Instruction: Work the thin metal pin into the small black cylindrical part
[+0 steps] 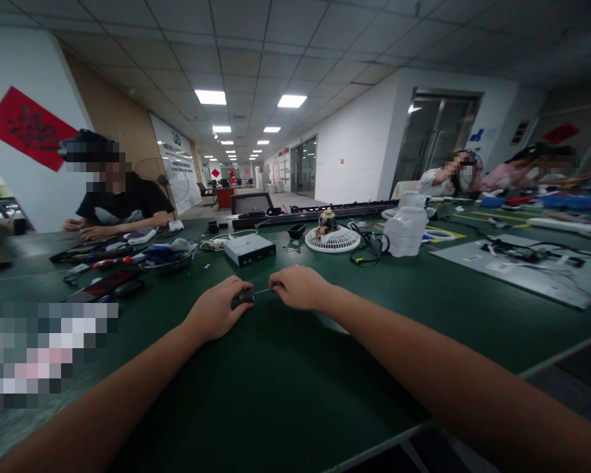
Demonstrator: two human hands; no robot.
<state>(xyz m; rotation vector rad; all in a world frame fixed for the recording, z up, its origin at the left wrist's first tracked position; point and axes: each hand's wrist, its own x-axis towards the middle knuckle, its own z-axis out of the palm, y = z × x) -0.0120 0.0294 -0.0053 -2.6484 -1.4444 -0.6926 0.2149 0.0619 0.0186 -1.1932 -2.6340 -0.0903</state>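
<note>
Both my hands rest on the green table (285, 368), close together. My left hand (217, 309) is closed round a small dark handle-like object (243, 298). A thin metal shaft (262, 291) runs from it to my right hand (300, 288), whose fingers are pinched on the shaft's end. Beyond them lies a grey optical drive box (249, 249).
A white fan grille with a motor (332, 238), a white plastic jug (406, 226) and black cables lie past the drive. A metal bowl of tools (170, 256) and several screwdrivers sit at the left. A grey panel (522, 266) lies right. People sit at both far sides.
</note>
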